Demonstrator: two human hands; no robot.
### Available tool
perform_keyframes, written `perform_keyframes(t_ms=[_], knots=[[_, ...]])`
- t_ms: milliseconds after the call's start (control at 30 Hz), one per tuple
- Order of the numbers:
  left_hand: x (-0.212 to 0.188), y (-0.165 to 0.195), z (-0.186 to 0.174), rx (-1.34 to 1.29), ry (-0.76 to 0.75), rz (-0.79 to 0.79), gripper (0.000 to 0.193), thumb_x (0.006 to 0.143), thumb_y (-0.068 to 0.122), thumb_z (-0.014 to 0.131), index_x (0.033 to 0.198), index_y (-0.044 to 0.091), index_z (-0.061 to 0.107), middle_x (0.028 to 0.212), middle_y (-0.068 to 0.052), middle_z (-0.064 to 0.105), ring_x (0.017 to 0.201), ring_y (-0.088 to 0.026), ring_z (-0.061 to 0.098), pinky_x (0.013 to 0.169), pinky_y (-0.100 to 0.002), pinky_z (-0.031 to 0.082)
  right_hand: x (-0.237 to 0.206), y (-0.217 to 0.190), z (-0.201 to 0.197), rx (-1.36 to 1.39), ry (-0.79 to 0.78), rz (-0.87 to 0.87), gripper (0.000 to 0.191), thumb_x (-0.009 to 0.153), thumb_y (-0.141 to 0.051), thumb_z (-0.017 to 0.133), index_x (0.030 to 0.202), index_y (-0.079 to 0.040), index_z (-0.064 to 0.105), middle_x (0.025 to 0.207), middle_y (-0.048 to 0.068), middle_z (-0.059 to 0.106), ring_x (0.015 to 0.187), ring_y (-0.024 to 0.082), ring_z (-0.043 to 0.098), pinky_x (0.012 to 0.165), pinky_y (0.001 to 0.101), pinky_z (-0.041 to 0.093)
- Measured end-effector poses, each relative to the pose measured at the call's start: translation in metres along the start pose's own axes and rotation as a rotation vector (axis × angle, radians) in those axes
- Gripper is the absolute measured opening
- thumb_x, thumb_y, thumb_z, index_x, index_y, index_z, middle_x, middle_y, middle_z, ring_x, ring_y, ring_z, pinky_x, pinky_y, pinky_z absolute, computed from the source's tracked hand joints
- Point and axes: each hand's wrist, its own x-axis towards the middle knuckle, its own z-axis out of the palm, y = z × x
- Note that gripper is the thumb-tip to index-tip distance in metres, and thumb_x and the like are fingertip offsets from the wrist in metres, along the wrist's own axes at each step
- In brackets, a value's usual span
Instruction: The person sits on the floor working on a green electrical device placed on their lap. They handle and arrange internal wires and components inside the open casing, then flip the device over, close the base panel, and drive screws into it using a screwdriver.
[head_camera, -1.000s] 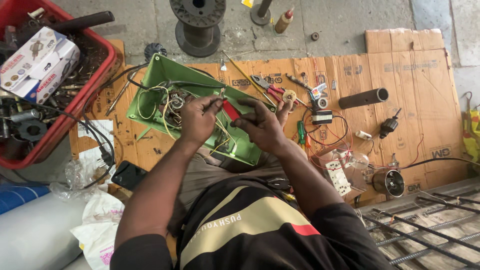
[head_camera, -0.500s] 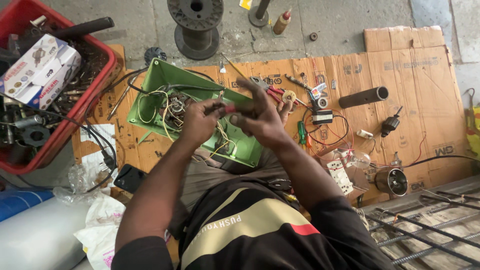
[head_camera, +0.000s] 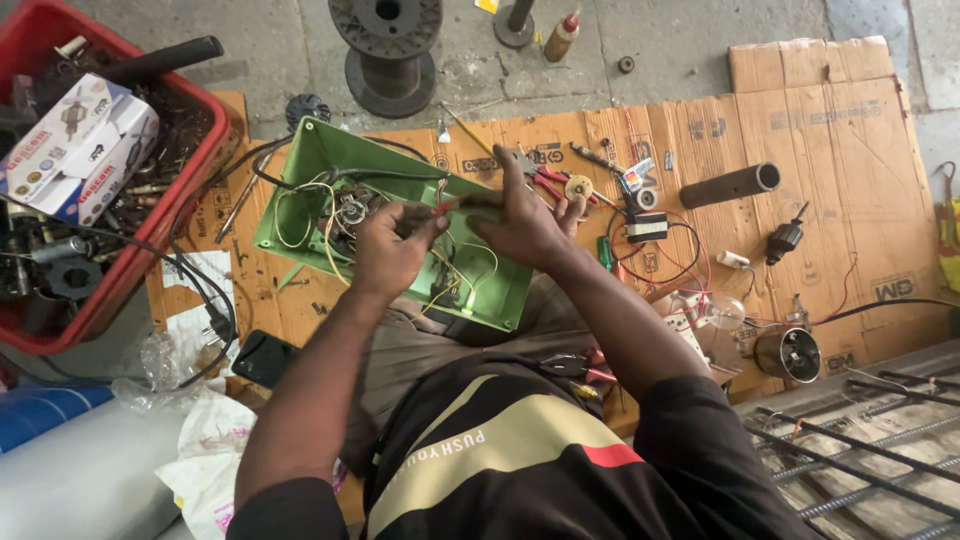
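Note:
A green metal casing (head_camera: 300, 190) full of yellow and white wires lies open on my lap and the cardboard. My left hand (head_camera: 390, 245) is closed around a small dark part with wires above the casing. My right hand (head_camera: 520, 220) holds a red-handled tool (head_camera: 447, 207) whose tip meets the part in my left hand. Both hands are close together over the middle of the casing. What the tool's tip touches is hidden by my fingers.
A red crate (head_camera: 165, 225) of metal parts and a small carton (head_camera: 75, 150) stand at the left. Red pliers (head_camera: 545, 180), a black tube (head_camera: 730, 185), a small motor (head_camera: 790, 355) and a bulb (head_camera: 720, 312) lie on the cardboard (head_camera: 850, 140). A wire spool (head_camera: 390, 50) stands behind. Steel bars (head_camera: 860, 440) lie at the right.
Both hands have drifted slightly up and left over the casing. The red tool has turned from slanting to nearly level between the hands.

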Motion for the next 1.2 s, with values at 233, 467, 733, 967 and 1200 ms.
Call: perform_keyframes(t_ms=[233, 467, 733, 967, 1200], knots=[[-0.006, -0.001, 0.012, -0.018, 0.16, 0.248, 0.011, 0.094, 0.005, 0.076, 0.105, 0.001, 0.077, 0.096, -0.005, 0.075, 0.087, -0.01, 0.068, 0.078, -0.026, 0.055, -0.04, 0.006, 0.019, 0.447, -0.102, 0.508, 0.063, 0.093, -0.006, 0.072, 0.145, -0.004, 0.037, 0.104, 0.014, 0.078, 0.097, 0.019, 0.074, 0.08, 0.029, 0.056], [-0.004, -0.001, 0.018, -0.129, 0.196, 0.18, 0.009, 0.094, 0.003, 0.073, 0.102, -0.001, 0.076, 0.095, -0.005, 0.075, 0.087, -0.01, 0.069, 0.08, -0.025, 0.055, -0.063, 0.005, 0.026, 0.557, -0.062, 0.442, 0.047, 0.095, -0.001, 0.07, 0.135, -0.004, 0.045, 0.103, 0.014, 0.076, 0.102, 0.017, 0.075, 0.079, 0.0267, 0.056], [0.002, 0.0, 0.024, -0.295, 0.127, 0.107, 0.015, 0.094, 0.003, 0.073, 0.109, 0.001, 0.072, 0.094, -0.002, 0.075, 0.087, -0.008, 0.07, 0.078, -0.025, 0.058, -0.059, -0.011, 0.016, 0.69, -0.044, 0.368, 0.049, 0.096, 0.0, 0.073, 0.136, -0.003, 0.046, 0.111, 0.018, 0.07, 0.101, 0.017, 0.073, 0.079, 0.027, 0.055], [-0.007, 0.002, 0.009, -0.049, -0.065, 0.105, 0.018, 0.103, 0.004, 0.066, 0.119, 0.003, 0.075, 0.09, -0.002, 0.071, 0.08, -0.008, 0.064, 0.074, -0.026, 0.053, 0.012, -0.014, 0.0, 1.308, 0.026, 0.302, 0.078, 0.081, 0.009, 0.052, 0.153, -0.004, 0.026, 0.13, 0.031, 0.067, 0.065, 0.016, 0.057, 0.059, 0.0275, 0.048], [-0.008, -0.004, 0.001, -0.131, -0.042, 0.009, 0.017, 0.092, 0.005, 0.075, 0.107, 0.0, 0.071, 0.088, 0.0, 0.073, 0.078, -0.006, 0.065, 0.072, -0.024, 0.054, 0.018, -0.005, 0.003, 0.122, -0.092, 0.346, 0.08, 0.081, 0.001, 0.067, 0.151, -0.005, 0.029, 0.125, 0.03, 0.064, 0.09, 0.028, 0.073, 0.075, 0.0367, 0.058]])
